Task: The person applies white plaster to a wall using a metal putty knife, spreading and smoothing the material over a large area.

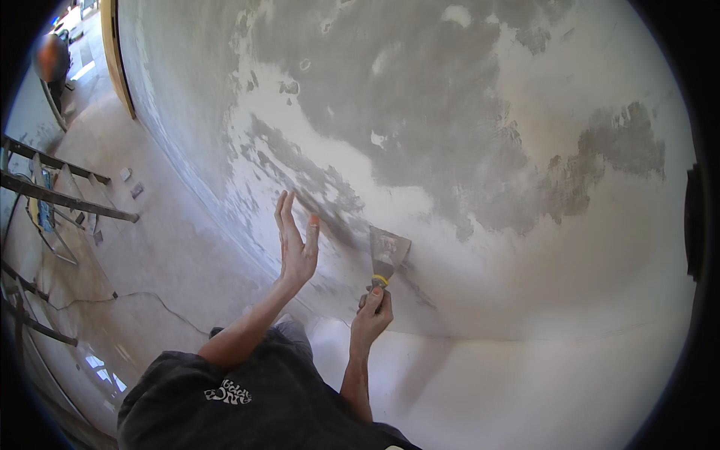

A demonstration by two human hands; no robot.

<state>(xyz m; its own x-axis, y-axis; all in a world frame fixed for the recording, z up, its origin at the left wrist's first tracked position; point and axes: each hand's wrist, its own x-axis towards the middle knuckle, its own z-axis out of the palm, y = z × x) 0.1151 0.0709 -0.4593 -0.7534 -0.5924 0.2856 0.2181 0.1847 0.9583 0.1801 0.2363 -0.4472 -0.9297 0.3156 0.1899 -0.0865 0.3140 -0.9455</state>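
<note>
My right hand (pixel 371 319) is closed round the handle of a putty knife (pixel 387 247), whose wide, dirty blade points up in front of the wall. The handle is dark with a yellow ring below the blade. Further left, my left hand (pixel 298 244) is raised beside the wall with its fingers stretched out and nothing in it; whether it touches the surface I cannot tell. The wall (pixel 420 127) carries patchy grey and white plaster, with large grey areas above the blade and smoother white below. Shadows of my hands fall on it.
A ladder (pixel 67 199) stands at the left on the dusty floor (pixel 172 232). A dark cable (pixel 161 300) runs across the floor towards my legs. Small scraps lie near the ladder. At the far upper left, past a wooden door frame (pixel 114 56), is a person (pixel 54 64).
</note>
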